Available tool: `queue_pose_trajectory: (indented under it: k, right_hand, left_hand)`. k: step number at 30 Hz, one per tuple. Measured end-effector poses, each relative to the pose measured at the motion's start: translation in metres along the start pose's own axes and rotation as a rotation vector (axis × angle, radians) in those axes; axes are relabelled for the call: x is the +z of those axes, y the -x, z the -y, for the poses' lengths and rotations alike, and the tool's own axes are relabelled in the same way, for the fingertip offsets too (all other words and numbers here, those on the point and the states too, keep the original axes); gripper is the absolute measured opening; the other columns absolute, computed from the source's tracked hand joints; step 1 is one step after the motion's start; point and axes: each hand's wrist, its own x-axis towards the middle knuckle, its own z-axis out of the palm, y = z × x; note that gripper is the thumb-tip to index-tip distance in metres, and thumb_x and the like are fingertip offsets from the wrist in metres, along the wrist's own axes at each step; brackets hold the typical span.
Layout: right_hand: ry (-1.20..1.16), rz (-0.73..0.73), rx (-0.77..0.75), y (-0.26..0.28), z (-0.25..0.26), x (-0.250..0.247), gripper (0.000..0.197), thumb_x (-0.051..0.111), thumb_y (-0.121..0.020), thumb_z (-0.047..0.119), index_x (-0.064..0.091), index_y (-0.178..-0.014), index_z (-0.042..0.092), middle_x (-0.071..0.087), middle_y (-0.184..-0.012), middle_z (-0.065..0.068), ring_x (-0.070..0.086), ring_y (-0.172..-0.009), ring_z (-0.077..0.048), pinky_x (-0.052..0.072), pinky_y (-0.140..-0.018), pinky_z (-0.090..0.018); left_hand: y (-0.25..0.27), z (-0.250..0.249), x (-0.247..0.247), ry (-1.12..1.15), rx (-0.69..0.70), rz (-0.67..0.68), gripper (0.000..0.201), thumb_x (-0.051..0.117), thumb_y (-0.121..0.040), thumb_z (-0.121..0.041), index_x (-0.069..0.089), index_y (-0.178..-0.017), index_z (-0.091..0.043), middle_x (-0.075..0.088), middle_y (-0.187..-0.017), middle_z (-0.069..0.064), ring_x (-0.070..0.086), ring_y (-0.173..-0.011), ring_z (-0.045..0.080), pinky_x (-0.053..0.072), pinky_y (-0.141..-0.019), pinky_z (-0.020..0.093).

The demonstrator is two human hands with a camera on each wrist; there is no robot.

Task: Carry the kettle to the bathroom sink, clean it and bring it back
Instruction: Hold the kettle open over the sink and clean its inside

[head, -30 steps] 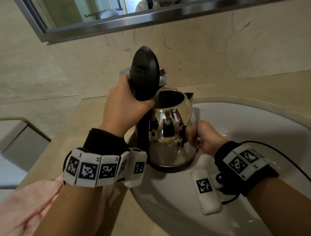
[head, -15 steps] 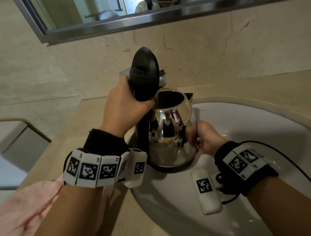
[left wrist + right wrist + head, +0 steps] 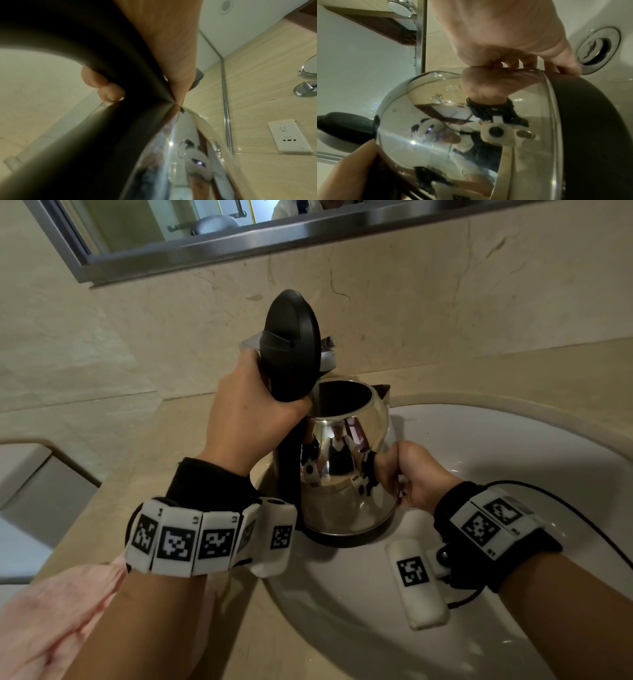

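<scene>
The steel kettle (image 3: 342, 474) stands upright at the left rim of the white sink (image 3: 496, 446), its black lid (image 3: 291, 337) flipped up and its mouth open. My left hand (image 3: 246, 419) grips the black handle (image 3: 102, 54) near the top, with fingers (image 3: 106, 86) wrapped round it. My right hand (image 3: 407, 474) is curled into a fist and presses against the kettle's right side, low down by the black base (image 3: 590, 121). The mirror-like kettle body (image 3: 436, 135) reflects both wrists. The right hand (image 3: 505, 40) shows nothing held in it.
The sink drain (image 3: 597, 50) lies just beyond the right hand. A pink cloth (image 3: 51, 611) rests on the beige counter (image 3: 513, 364) under my left forearm. The marble wall and a mirror frame (image 3: 239, 251) rise behind. A wall socket (image 3: 289, 136) is at the right.
</scene>
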Motion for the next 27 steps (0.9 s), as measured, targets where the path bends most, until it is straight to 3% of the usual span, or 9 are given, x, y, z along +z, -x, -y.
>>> queue_pose_trajectory:
  k: [4, 8, 12, 14, 16, 18, 23, 25, 27]
  right_hand:
    - [-0.028, 0.000, 0.012, -0.009, -0.002, -0.002, 0.020, 0.039, -0.085, 0.011, 0.037, -0.065, 0.007, 0.039, -0.069, -0.011, 0.037, -0.062, -0.023, 0.033, -0.057, -0.030]
    - [-0.034, 0.022, 0.000, -0.011, -0.004, -0.005, 0.019, 0.041, -0.081, 0.005, 0.045, -0.062, 0.008, 0.047, -0.065, -0.010, 0.044, -0.066, -0.023, 0.035, -0.059, -0.030]
    - [-0.026, 0.020, -0.040, -0.005, -0.003, -0.006, 0.021, 0.040, -0.081, 0.005, 0.046, -0.062, 0.008, 0.051, -0.057, -0.009, 0.046, -0.059, -0.021, 0.036, -0.055, -0.027]
    - [-0.059, 0.024, -0.064, -0.004, -0.003, -0.006, 0.021, 0.039, -0.080, 0.002, 0.048, -0.062, 0.007, 0.053, -0.054, -0.008, 0.050, -0.047, -0.020, 0.038, -0.048, -0.024]
    - [-0.091, 0.054, -0.100, -0.001, -0.003, -0.008, 0.025, 0.038, -0.076, -0.004, 0.049, -0.056, 0.006, 0.051, -0.037, -0.003, 0.048, -0.027, -0.012, 0.038, -0.036, -0.017]
    - [-0.100, 0.087, -0.126, 0.001, -0.002, -0.009, 0.024, 0.039, -0.074, -0.006, 0.050, -0.056, 0.005, 0.049, -0.032, 0.000, 0.044, -0.022, -0.009, 0.036, -0.030, -0.013]
    - [-0.108, 0.137, -0.164, 0.014, 0.003, -0.009, 0.010, 0.041, -0.046, 0.003, 0.043, -0.041, 0.011, 0.043, -0.032, 0.001, 0.042, -0.025, -0.009, 0.035, -0.031, -0.017]
    - [-0.075, 0.141, -0.198, 0.015, 0.003, -0.009, 0.011, 0.040, -0.041, 0.007, 0.041, -0.034, 0.015, 0.042, -0.035, 0.001, 0.042, -0.032, -0.013, 0.033, -0.038, -0.021]
    - [-0.046, 0.140, -0.219, 0.016, 0.003, -0.010, 0.006, 0.039, -0.041, 0.009, 0.039, -0.039, 0.014, 0.041, -0.035, 0.001, 0.040, -0.043, -0.017, 0.031, -0.047, -0.024]
  left_hand:
    - [0.000, 0.000, 0.001, 0.005, 0.005, -0.001, 0.041, 0.071, -0.073, -0.020, 0.050, -0.108, -0.014, 0.049, -0.079, -0.018, 0.050, -0.072, -0.003, 0.038, -0.059, 0.012]
    - [0.000, 0.001, 0.001, 0.013, 0.008, -0.003, 0.043, 0.072, -0.073, -0.022, 0.051, -0.110, -0.013, 0.050, -0.081, -0.018, 0.052, -0.074, -0.001, 0.043, -0.062, 0.015]
    - [0.001, 0.000, 0.000, 0.006, 0.019, -0.019, 0.041, 0.072, -0.072, -0.022, 0.050, -0.105, -0.012, 0.049, -0.079, -0.016, 0.051, -0.072, -0.001, 0.041, -0.060, 0.014]
    - [0.003, -0.002, -0.001, 0.007, 0.013, -0.017, 0.039, 0.073, -0.072, -0.023, 0.049, -0.102, -0.014, 0.049, -0.078, -0.016, 0.050, -0.071, -0.001, 0.040, -0.059, 0.014]
    - [0.004, -0.003, -0.001, 0.007, 0.003, -0.020, 0.038, 0.073, -0.072, -0.024, 0.048, -0.099, -0.015, 0.049, -0.077, -0.015, 0.050, -0.069, 0.000, 0.039, -0.058, 0.015]
    - [0.006, -0.003, -0.002, 0.006, -0.003, -0.034, 0.038, 0.074, -0.072, -0.026, 0.045, -0.095, -0.017, 0.049, -0.075, -0.014, 0.049, -0.067, 0.001, 0.039, -0.058, 0.018]
    - [0.010, -0.006, -0.001, 0.003, 0.041, -0.068, 0.037, 0.074, -0.073, -0.026, 0.042, -0.090, -0.020, 0.049, -0.073, -0.011, 0.052, -0.067, 0.006, 0.044, -0.057, 0.025]
    - [0.011, -0.006, -0.002, -0.002, 0.054, -0.074, 0.036, 0.073, -0.072, -0.027, 0.043, -0.088, -0.018, 0.050, -0.073, -0.007, 0.054, -0.068, 0.011, 0.046, -0.059, 0.034]
    - [0.010, -0.005, -0.002, -0.003, 0.061, -0.081, 0.036, 0.073, -0.071, -0.028, 0.043, -0.089, -0.019, 0.049, -0.072, -0.009, 0.053, -0.067, 0.009, 0.046, -0.059, 0.034]
